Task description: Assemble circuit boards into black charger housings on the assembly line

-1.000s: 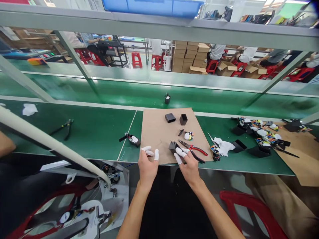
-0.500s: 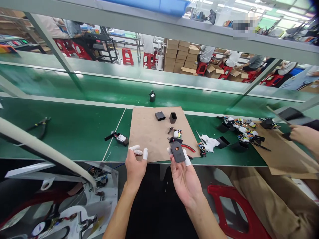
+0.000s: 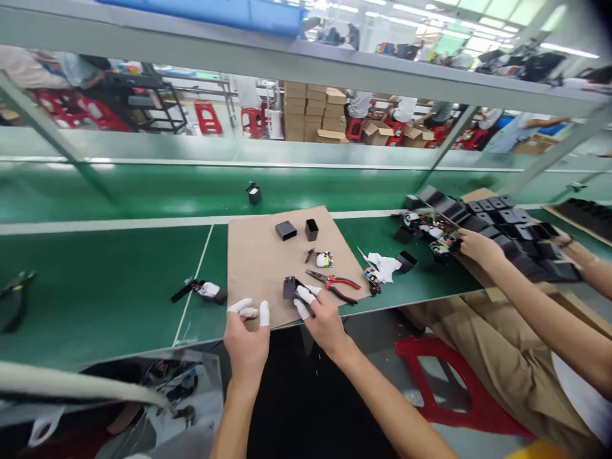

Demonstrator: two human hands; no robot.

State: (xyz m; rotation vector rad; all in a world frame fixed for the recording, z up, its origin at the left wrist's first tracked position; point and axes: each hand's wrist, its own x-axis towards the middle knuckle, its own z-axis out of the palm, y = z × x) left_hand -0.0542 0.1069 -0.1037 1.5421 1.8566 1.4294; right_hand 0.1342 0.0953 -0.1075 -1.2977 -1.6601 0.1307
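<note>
My right hand (image 3: 325, 322), with white finger cots, grips a black power adapter case (image 3: 289, 287) just above the brown cardboard sheet (image 3: 258, 255). Its fingers wrap over the right part of the case, hiding some of it. My left hand (image 3: 247, 338) is at the sheet's near left edge, fingers partly curled, thumb apart, nothing held. Red-and-black pliers (image 3: 332, 280) lie beyond my right hand. Behind them sits a small circuit board (image 3: 325, 259) with a white part. Two black housings, one lying (image 3: 285, 230) and one upright (image 3: 312, 229), are farther back.
An opened adapter (image 3: 209, 290) lies left of the sheet, other pliers (image 3: 16, 293) at far left. To the right are a white cloth (image 3: 384, 268), a black housing (image 3: 407, 261) and circuit boards (image 3: 430, 233). A co-worker's hand (image 3: 480, 250) holds a load of black housings (image 3: 507, 223).
My right hand has turned from palm up to palm down and swung the adapter case leftward, uncovering the pliers. The view has turned right. The co-worker's black housings have come into view.
</note>
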